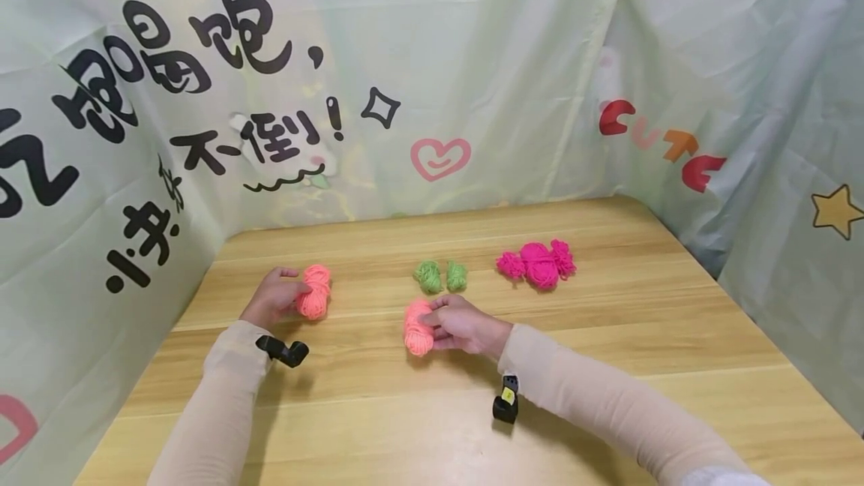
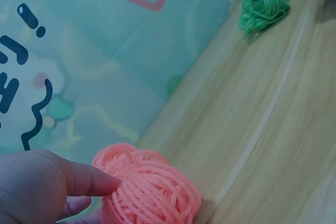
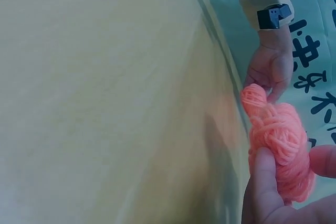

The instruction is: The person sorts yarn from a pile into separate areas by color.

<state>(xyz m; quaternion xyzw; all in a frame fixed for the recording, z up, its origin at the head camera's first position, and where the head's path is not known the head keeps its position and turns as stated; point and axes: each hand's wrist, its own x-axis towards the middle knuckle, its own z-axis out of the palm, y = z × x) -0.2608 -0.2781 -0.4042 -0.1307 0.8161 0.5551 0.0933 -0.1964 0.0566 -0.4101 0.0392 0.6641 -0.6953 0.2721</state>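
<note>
On the left side of the table, my left hand (image 1: 273,300) pinches a coral-pink yarn bundle (image 1: 316,293), narrowed at its middle. The left wrist view has the thumb of that hand (image 2: 42,187) pressed against the strands of this yarn bundle (image 2: 152,195). Nearer the centre, my right hand (image 1: 470,327) grips a second coral-pink yarn bundle (image 1: 418,330) from its right side. In the right wrist view, thumb and fingers of this hand (image 3: 270,203) lie on both sides of the second bundle (image 3: 283,135). Its underside is hidden.
Two small green yarn bundles (image 1: 428,276) lie side by side just behind my right hand. Farther right sits a magenta yarn bundle (image 1: 540,266) with smaller clumps at both ends. Printed cloth walls (image 1: 378,36) border the wooden table (image 1: 378,418) at the back and sides.
</note>
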